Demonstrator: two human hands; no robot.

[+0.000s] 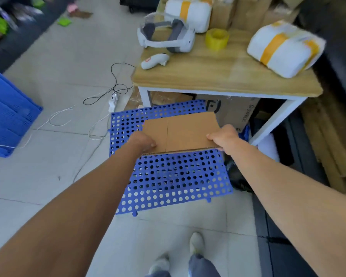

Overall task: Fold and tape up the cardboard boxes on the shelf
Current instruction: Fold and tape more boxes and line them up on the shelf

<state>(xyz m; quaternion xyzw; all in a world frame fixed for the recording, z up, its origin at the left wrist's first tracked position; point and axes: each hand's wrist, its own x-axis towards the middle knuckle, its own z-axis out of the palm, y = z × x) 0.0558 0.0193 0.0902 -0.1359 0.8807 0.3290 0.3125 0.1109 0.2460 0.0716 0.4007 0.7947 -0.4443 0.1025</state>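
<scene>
A flattened brown cardboard box (pixel 186 132) hangs in the air in front of me, above a blue perforated mat (pixel 174 176) on the floor. My left hand (pixel 143 141) grips its near left corner, thumb on top. My right hand (pixel 224 137) grips its right edge. A fold line runs across the cardboard near its left third. A yellow roll of tape (pixel 217 39) stands on the wooden table (pixel 218 76) behind.
The table also carries a white headset (pixel 166 37), a white controller (pixel 155 60) and white parcels (pixel 284 48) bound with yellow tape. Cardboard boxes (pixel 232 112) sit under it. Blue crates (pixel 6 112) stand at left; cables (pixel 108 92) trail across the tiled floor.
</scene>
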